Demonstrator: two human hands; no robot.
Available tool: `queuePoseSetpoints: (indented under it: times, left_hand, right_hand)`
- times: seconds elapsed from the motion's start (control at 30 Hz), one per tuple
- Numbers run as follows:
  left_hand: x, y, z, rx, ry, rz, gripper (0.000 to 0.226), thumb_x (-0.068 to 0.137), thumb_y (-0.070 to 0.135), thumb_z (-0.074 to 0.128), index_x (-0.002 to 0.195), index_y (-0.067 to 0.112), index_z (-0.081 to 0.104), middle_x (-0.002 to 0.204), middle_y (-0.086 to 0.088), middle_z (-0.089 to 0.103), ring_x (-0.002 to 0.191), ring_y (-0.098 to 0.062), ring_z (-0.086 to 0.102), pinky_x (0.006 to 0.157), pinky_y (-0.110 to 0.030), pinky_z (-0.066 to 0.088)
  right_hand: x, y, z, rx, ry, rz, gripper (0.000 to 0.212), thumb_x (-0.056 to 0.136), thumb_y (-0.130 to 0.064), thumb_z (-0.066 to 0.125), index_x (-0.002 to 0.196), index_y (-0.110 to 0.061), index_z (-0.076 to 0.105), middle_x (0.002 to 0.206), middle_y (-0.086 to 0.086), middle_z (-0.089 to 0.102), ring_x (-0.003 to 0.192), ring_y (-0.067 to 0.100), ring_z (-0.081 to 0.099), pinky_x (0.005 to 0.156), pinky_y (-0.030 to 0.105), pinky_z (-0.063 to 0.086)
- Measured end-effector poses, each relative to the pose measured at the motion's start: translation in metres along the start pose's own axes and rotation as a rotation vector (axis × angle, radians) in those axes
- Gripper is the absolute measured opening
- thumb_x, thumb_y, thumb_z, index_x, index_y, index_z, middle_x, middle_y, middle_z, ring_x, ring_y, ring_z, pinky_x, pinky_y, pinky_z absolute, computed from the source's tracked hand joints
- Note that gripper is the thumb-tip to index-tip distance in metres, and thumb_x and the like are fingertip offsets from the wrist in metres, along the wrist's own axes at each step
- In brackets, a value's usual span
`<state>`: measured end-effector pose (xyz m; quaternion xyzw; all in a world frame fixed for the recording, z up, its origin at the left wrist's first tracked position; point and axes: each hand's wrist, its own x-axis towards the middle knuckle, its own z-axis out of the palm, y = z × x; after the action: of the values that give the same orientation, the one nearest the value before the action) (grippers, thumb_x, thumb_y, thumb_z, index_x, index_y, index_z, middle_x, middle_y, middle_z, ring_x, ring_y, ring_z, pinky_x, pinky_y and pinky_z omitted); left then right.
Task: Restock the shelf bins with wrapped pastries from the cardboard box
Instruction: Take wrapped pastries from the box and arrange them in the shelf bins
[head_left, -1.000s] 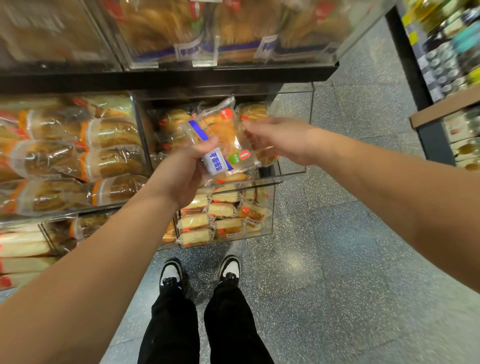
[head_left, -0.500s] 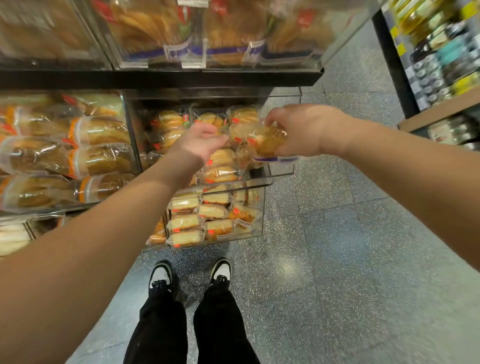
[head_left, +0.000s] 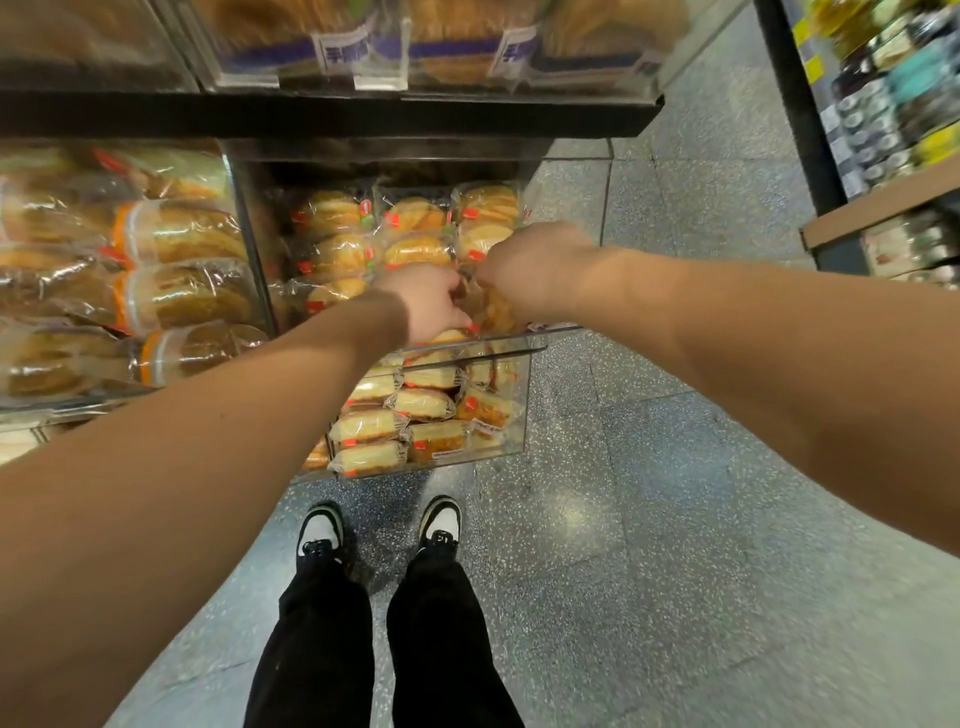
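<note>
Both my hands reach into a clear shelf bin (head_left: 566, 332) that holds several wrapped pastries (head_left: 415, 218) with red stickers. My left hand (head_left: 428, 301) and my right hand (head_left: 535, 267) meet over a wrapped pastry (head_left: 491, 312) at the bin's front right, fingers curled down on its clear wrapper. The pastry is mostly hidden under my hands. A lower clear bin (head_left: 522, 400) below holds several paler wrapped pastries. No cardboard box shows.
Bins of larger wrapped loaves (head_left: 176, 234) fill the shelf to the left, and an upper bin (head_left: 426, 57) juts out overhead. My shoes (head_left: 439, 522) stand on speckled grey floor. Another shelf (head_left: 878, 208) of goods stands at the right.
The wrapped pastry held up in both hands has gone down into the bin. My hands have moved forward and down, closing together over it.
</note>
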<state>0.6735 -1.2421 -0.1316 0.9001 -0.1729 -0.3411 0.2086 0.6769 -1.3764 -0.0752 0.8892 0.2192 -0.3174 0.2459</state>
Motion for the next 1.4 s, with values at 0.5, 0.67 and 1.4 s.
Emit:
queuePoseSetpoints:
  times: [0.5,0.67,1.4]
  left_hand:
    - [0.011,0.011,0.0,0.031,-0.083,0.0,0.024,0.099,0.036,0.055,0.089,0.016,0.064,0.087,0.0,0.061,0.082,-0.018,0.056,0.057,-0.026,0.037]
    - [0.02,0.014,0.006,0.12,-0.096,-0.022,0.025,0.1,0.037,0.054,0.097,0.015,0.065,0.085,0.001,0.06,0.079,-0.017,0.055,0.059,-0.026,0.036]
    - [0.034,0.007,0.02,0.296,0.146,0.252,0.04,0.089,0.035,0.066,0.126,0.023,0.054,0.128,0.005,0.045,0.106,-0.014,0.03,0.098,-0.036,0.032]
  right_hand:
    - [0.003,0.03,0.02,0.052,-0.22,0.034,0.015,0.094,-0.021,0.065,0.104,-0.011,0.063,0.082,-0.001,0.059,0.068,0.013,0.055,0.055,0.025,0.042]
    - [0.01,0.024,0.027,0.034,-0.206,0.074,0.008,0.095,-0.012,0.062,0.102,-0.009,0.061,0.078,0.001,0.054,0.063,0.015,0.05,0.056,0.03,0.042]
    - [0.015,0.016,0.042,-0.234,-0.103,0.17,0.045,0.092,-0.029,0.064,0.135,-0.017,0.054,0.13,0.002,0.059,0.123,0.022,0.048,0.104,0.035,0.033]
